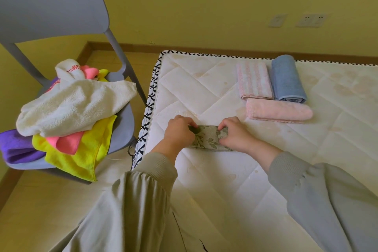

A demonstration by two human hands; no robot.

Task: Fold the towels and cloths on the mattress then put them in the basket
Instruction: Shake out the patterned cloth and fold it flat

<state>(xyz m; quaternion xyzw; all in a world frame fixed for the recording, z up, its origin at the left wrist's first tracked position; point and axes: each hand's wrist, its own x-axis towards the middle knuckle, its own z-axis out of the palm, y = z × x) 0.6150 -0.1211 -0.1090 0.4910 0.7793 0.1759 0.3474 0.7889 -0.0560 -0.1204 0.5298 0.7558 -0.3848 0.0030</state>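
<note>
In the head view, the left hand and the right hand each curl their fingers round an end of a grey leaf-print cloth, which lies as a narrow folded strip on the mattress near its left edge. Farther back on the mattress, a striped pink towel lies just beside a rolled blue towel, with a folded pink towel across their near ends. On the grey chair beside the mattress, a white towel tops a loose heap with a yellow cloth and a purple cloth.
</note>
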